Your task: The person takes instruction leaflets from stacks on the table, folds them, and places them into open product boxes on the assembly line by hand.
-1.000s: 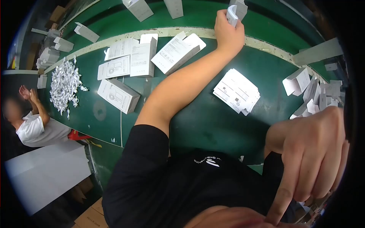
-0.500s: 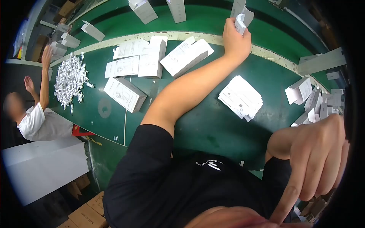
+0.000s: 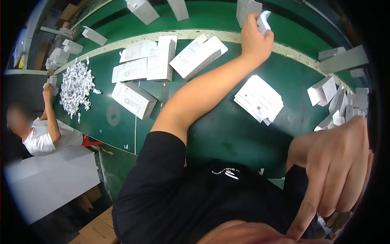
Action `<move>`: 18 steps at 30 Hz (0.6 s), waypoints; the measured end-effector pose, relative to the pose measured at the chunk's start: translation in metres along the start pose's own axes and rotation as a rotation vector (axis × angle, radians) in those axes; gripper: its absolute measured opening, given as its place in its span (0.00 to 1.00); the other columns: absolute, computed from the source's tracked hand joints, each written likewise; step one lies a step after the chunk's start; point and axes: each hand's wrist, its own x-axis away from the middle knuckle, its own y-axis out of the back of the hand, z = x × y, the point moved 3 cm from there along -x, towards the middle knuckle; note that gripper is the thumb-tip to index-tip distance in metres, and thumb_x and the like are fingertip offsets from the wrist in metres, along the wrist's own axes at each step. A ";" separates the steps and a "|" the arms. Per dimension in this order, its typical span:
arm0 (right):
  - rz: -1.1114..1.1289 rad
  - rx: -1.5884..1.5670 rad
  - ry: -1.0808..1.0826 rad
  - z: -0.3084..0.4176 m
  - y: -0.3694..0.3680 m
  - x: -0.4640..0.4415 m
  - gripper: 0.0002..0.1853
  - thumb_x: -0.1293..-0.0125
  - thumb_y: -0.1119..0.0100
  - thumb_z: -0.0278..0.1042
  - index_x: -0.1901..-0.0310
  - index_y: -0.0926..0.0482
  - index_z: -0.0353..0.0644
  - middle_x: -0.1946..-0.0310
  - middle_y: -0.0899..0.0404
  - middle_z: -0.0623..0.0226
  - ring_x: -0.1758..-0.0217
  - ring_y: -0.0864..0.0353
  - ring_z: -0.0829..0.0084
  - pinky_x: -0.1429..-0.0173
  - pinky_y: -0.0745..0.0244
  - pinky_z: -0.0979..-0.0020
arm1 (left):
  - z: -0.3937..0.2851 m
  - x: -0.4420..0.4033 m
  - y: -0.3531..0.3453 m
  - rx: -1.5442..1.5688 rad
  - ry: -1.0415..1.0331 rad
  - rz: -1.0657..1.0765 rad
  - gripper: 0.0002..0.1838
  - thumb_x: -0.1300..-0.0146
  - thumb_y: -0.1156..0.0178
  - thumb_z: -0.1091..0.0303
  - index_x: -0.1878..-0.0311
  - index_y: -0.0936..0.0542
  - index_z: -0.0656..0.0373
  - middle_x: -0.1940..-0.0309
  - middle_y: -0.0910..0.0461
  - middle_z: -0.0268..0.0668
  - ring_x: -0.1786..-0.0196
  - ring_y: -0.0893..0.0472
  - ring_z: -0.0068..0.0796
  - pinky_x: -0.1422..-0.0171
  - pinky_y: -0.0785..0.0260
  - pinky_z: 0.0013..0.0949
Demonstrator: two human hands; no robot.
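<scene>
My left hand [image 3: 257, 38] reaches across to the far side of the bench, closed around a small bundle of folded white leaflets [image 3: 264, 23]. Just beyond it, close to the fingers, stands an upright white box [image 3: 246, 13]. Nearer to me lies a fanned stack of white printed cards [image 3: 260, 99], which neither hand touches. My right hand [image 3: 337, 171] is raised close to the camera at the lower right. Its index finger stretches down toward my face, while the other fingers bend beside it. No object shows in that hand; its thumb is hidden.
Several white printed boxes [image 3: 134, 100] lie on the green bench [image 3: 227, 142]. A heap of white cables [image 3: 76, 89] is at the left. Open boxes [image 3: 322, 90] crowd the right side. More boxes stand on the raised back strip. A co-worker [image 3: 48, 134] sits at the left end.
My left hand has shifted slightly right, away from the upright box, still with the leaflets. My right hand stays near my face. The co-worker's raised hands have come down to the bench end.
</scene>
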 end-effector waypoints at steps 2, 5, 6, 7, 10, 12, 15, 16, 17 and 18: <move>-0.156 -0.028 -0.057 -0.002 0.002 -0.002 0.16 0.36 0.46 0.06 0.82 0.29 0.30 0.84 0.25 0.51 0.83 0.18 0.58 0.81 0.17 0.59 | 0.001 0.002 -0.001 -0.012 0.028 0.013 0.17 0.37 0.36 0.72 0.47 0.27 0.63 0.58 0.18 0.45 0.53 0.18 0.48 0.47 0.26 0.46; -0.247 0.014 -0.054 -0.004 0.010 -0.008 0.14 0.34 0.46 0.11 0.79 0.28 0.30 0.82 0.24 0.52 0.81 0.19 0.60 0.80 0.20 0.60 | 0.003 0.000 0.001 0.055 0.103 0.099 0.23 0.43 0.36 0.76 0.43 0.30 0.64 0.50 0.23 0.54 0.46 0.22 0.59 0.41 0.30 0.52; -0.272 0.074 -0.023 -0.001 0.015 -0.010 0.13 0.34 0.45 0.14 0.78 0.28 0.31 0.81 0.25 0.54 0.79 0.21 0.61 0.78 0.22 0.61 | 0.002 0.001 0.000 0.055 0.114 0.105 0.23 0.42 0.37 0.76 0.43 0.30 0.64 0.50 0.23 0.53 0.46 0.22 0.59 0.42 0.29 0.52; -0.295 0.133 0.007 0.002 0.020 -0.012 0.12 0.34 0.45 0.17 0.77 0.28 0.33 0.80 0.26 0.56 0.78 0.22 0.63 0.76 0.24 0.62 | 0.001 0.000 0.000 0.055 0.125 0.109 0.22 0.42 0.37 0.76 0.43 0.30 0.64 0.49 0.23 0.53 0.46 0.22 0.59 0.42 0.29 0.52; -0.366 0.297 0.096 0.014 0.036 -0.019 0.11 0.33 0.43 0.27 0.74 0.29 0.38 0.76 0.28 0.62 0.73 0.27 0.68 0.70 0.31 0.66 | 0.002 0.000 0.000 0.068 0.165 0.110 0.22 0.40 0.37 0.75 0.43 0.30 0.64 0.50 0.23 0.52 0.46 0.22 0.58 0.42 0.29 0.51; -0.397 0.429 0.150 0.021 0.046 -0.025 0.11 0.32 0.42 0.34 0.71 0.29 0.41 0.74 0.30 0.66 0.70 0.30 0.71 0.66 0.35 0.68 | 0.001 -0.003 -0.001 0.048 0.153 0.082 0.19 0.38 0.37 0.73 0.45 0.28 0.64 0.53 0.20 0.48 0.49 0.19 0.52 0.44 0.27 0.48; -0.455 0.631 0.229 0.029 0.060 -0.036 0.14 0.31 0.40 0.44 0.68 0.30 0.45 0.70 0.33 0.73 0.66 0.35 0.76 0.61 0.42 0.72 | -0.003 -0.001 0.001 0.002 0.130 0.058 0.16 0.35 0.36 0.71 0.47 0.26 0.63 0.55 0.16 0.45 0.52 0.16 0.46 0.45 0.25 0.44; -0.472 0.701 0.257 0.030 0.062 -0.040 0.15 0.31 0.39 0.47 0.67 0.30 0.47 0.69 0.33 0.75 0.64 0.37 0.78 0.59 0.44 0.73 | -0.003 -0.001 0.001 0.050 0.173 0.109 0.20 0.38 0.37 0.72 0.44 0.29 0.63 0.50 0.22 0.52 0.48 0.21 0.57 0.42 0.28 0.49; -0.487 0.772 0.286 0.029 0.064 -0.045 0.17 0.31 0.39 0.51 0.66 0.30 0.49 0.68 0.34 0.77 0.63 0.38 0.80 0.57 0.47 0.74 | -0.004 -0.001 0.001 0.056 0.177 0.111 0.20 0.37 0.37 0.72 0.44 0.29 0.63 0.51 0.22 0.52 0.48 0.21 0.57 0.43 0.28 0.49; -0.600 0.748 0.321 0.027 0.065 -0.054 0.17 0.26 0.45 0.48 0.69 0.31 0.47 0.71 0.35 0.75 0.64 0.38 0.79 0.61 0.46 0.75 | -0.003 -0.001 0.001 0.063 0.179 0.114 0.19 0.37 0.37 0.72 0.44 0.29 0.63 0.51 0.21 0.52 0.48 0.21 0.57 0.43 0.28 0.49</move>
